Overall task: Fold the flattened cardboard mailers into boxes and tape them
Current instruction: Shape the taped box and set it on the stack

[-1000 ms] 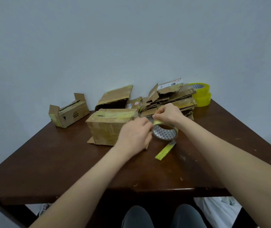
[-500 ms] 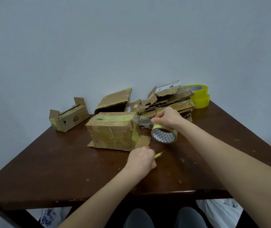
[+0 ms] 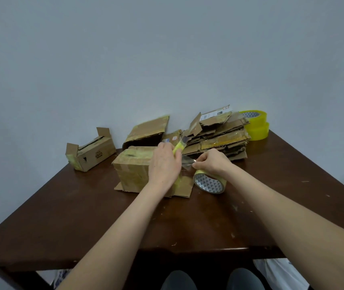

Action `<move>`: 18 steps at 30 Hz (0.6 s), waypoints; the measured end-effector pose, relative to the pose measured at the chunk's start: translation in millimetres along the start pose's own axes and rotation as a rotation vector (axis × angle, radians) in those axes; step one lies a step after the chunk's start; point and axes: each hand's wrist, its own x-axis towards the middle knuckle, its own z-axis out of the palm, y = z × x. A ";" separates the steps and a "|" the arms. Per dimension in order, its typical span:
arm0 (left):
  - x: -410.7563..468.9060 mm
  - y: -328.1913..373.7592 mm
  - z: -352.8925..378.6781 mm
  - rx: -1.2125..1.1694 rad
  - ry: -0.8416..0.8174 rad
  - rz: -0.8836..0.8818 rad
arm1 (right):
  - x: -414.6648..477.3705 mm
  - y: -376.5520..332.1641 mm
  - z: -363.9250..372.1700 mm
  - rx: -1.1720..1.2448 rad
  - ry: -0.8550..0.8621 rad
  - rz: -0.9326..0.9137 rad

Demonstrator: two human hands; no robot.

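Note:
A folded cardboard box point(image 3: 132, 168), patched with yellowish tape, stands in the middle of the dark wooden table point(image 3: 83, 216). My left hand point(image 3: 163, 164) grips a yellow utility knife point(image 3: 179, 145) whose blade points up and to the right, just over the box's right end. My right hand point(image 3: 212, 163) holds a roll of clear tape point(image 3: 209, 183) on edge beside the box. A stretched strip of tape point(image 3: 187, 162) runs from the roll toward the box. A stack of flattened cardboard mailers point(image 3: 219, 132) lies behind my hands.
A small box point(image 3: 91, 152) with open flaps sits at the back left. Another folded box point(image 3: 146, 130) stands behind the middle one. Two yellow tape rolls point(image 3: 256, 124) are stacked at the back right corner. My knees show below the table's front edge.
My left hand picked the yellow knife up from the table in front of the box and raised it to the stretched tape. My right hand and the roll shifted slightly toward me.

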 end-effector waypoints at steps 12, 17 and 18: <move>-20.0 -18.3 -1.5 0.046 -0.004 0.050 | -17.6 -9.5 1.4 -0.147 0.204 -0.013; -27.2 -20.2 -7.2 0.118 0.004 0.123 | -21.2 -11.9 4.6 -0.169 0.226 -0.017; -27.8 -21.0 -7.6 0.140 0.004 0.133 | -21.5 -12.1 4.7 -0.172 0.225 -0.015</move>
